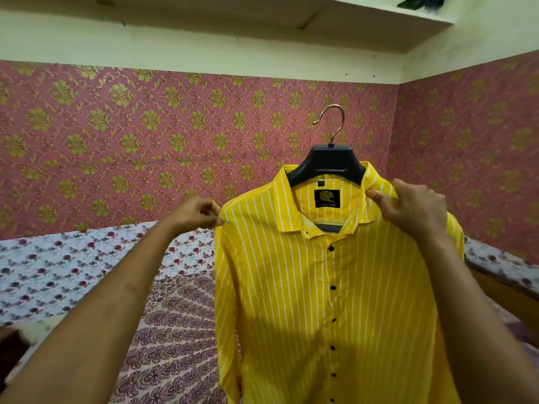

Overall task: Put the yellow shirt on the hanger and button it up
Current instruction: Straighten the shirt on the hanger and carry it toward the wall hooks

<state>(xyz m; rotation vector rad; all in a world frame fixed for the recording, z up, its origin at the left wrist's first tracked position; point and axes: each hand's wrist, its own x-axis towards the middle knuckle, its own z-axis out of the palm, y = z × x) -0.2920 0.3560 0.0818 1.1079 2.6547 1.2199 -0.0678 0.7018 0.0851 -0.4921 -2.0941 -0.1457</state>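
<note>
A yellow shirt [306, 287] with white stripes hangs on a dark plastic hanger [331, 163] with a metal hook, held up in the air. Several black buttons run down its closed front; the collar stands open and shows a black label. My left hand [197, 212] pinches the shirt's left shoulder seam. At the right shoulder, beside the collar, my right hand [414, 207] grips the fabric. Both hands carry the shirt and hanger; the hook catches on nothing.
A bed [73, 272] with floral and paisley sheets lies below and behind the shirt. Pink patterned wallpaper [175, 126] covers the walls. A white shelf [262, 16] runs overhead. A wooden edge [495, 284] shows at the right.
</note>
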